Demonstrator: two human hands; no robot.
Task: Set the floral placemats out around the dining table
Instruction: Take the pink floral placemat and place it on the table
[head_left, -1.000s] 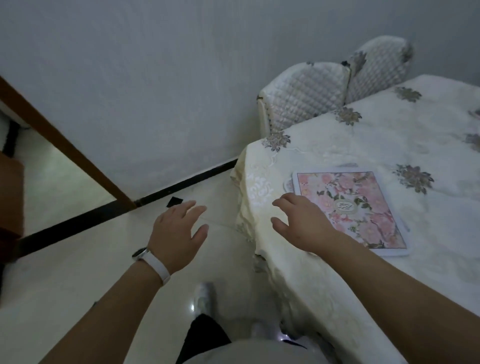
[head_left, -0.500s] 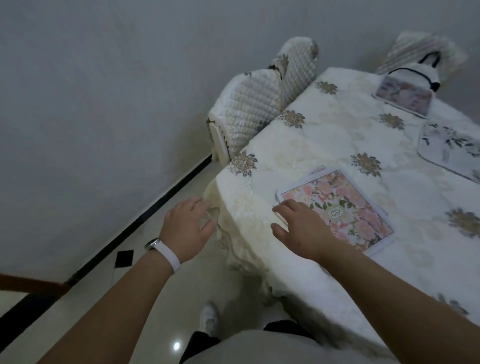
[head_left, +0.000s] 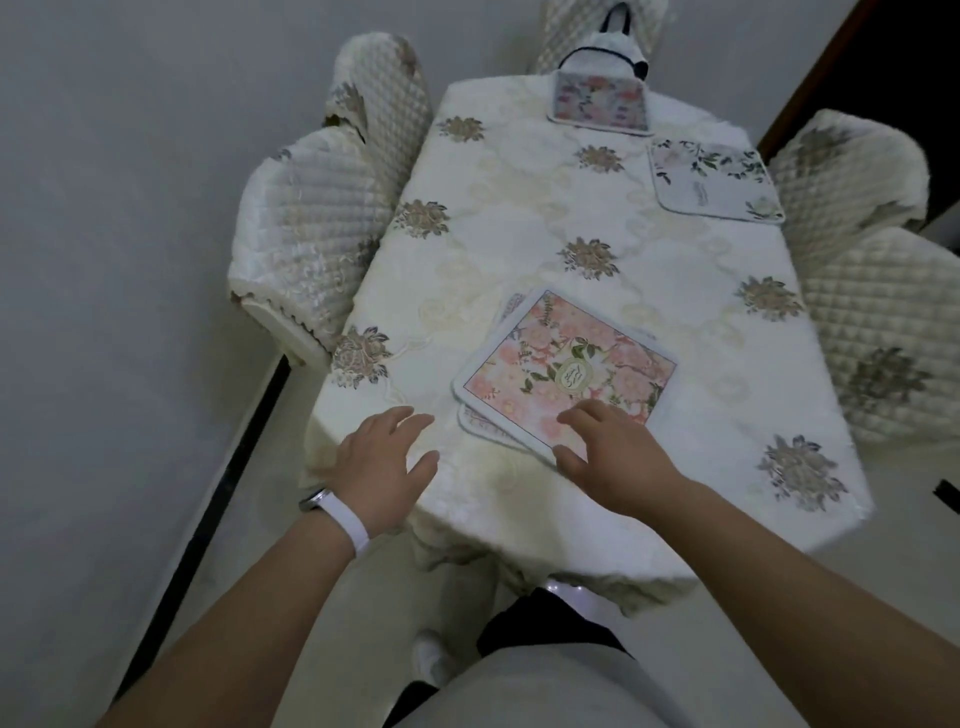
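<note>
A small stack of placemats, topped by a pink floral placemat (head_left: 563, 369), lies skewed near the front of the dining table (head_left: 519, 234), which has a cream embroidered cloth. My right hand (head_left: 613, 452) hovers with fingers spread over the stack's near corner, holding nothing. My left hand (head_left: 382, 462), with a white wristband, is open above the table's front left edge. A second placemat (head_left: 600, 101) lies at the far end. A pale floral placemat (head_left: 714, 179) lies at the far right side.
Quilted cream chairs stand around the table: two on the left (head_left: 311, 218), two on the right (head_left: 883, 291), one at the far end (head_left: 597, 26) carrying a white bag. A grey wall (head_left: 130, 208) runs close along the left. A dark doorway shows at top right.
The view swung right to face the table lengthwise. My left hand came from beside the table to over its front edge. My right hand stays by the stack's near corner.
</note>
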